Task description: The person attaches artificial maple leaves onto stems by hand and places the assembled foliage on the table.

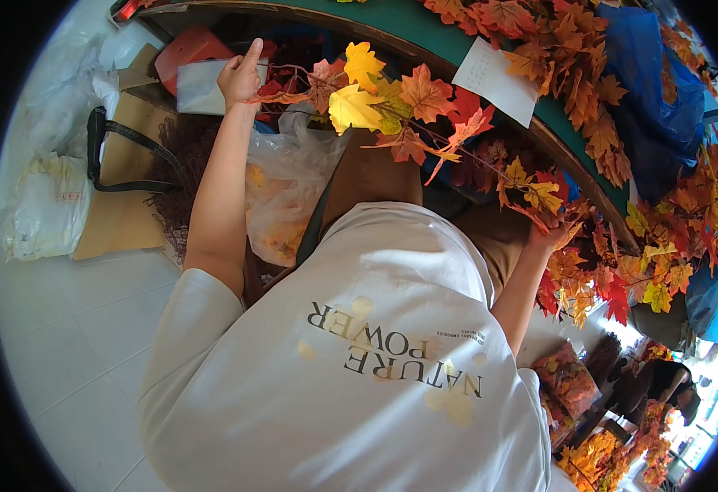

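Observation:
An artificial maple-leaf garland (427,93), with yellow, orange and red leaves on a thin stem, stretches across my lap between both hands. Out to the left, my left hand (238,82) is closed around one end of the stem, its thumb sticking up. My right hand (551,236) grips the garland further along, on the right beside the table edge. Leaves partly cover the fingers there. More orange and yellow leaves (658,266) hang close by this hand, and I cannot tell whether they belong to the same strand.
The curved green table (392,18) runs along the far side, bearing a white paper sheet (494,82), heaped orange leaves (568,61) and a blue plastic bag (650,90). At left are a clear bag of leaves (281,197), brown stems (180,176) and a cardboard box (117,225).

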Action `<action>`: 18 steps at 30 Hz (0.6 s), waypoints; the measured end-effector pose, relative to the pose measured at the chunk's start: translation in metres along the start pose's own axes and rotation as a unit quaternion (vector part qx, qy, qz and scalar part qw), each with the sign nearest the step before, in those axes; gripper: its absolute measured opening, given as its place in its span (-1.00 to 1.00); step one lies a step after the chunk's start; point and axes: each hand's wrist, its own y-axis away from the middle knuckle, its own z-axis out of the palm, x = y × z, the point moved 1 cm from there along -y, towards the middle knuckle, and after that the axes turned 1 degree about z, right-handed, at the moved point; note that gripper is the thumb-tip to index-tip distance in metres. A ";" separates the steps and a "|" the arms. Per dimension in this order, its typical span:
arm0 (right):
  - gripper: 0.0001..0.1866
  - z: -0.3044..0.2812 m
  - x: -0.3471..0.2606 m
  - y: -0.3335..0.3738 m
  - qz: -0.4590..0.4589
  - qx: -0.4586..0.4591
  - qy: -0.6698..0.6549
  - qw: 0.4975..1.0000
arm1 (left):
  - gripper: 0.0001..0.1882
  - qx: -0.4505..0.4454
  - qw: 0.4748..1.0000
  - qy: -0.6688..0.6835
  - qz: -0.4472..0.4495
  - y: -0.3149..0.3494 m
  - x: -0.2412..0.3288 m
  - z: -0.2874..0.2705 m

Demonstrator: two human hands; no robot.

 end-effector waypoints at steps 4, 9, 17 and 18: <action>-0.82 -0.007 -0.003 -0.004 -0.022 0.009 0.024 0.999 | -0.47 -0.012 1.000 0.006 -0.002 0.000 0.002 0.003; -0.67 0.019 0.006 0.010 -0.048 0.024 0.051 0.997 | -0.47 -0.006 1.000 0.005 0.003 0.001 0.001 0.002; -0.73 0.018 -0.002 0.010 0.019 0.027 -0.022 0.999 | -0.46 -0.013 1.000 0.000 0.005 0.002 0.002 0.003; -0.72 0.018 -0.001 0.011 0.015 0.029 -0.006 0.999 | -0.46 -0.013 1.000 -0.001 0.006 0.003 0.002 0.003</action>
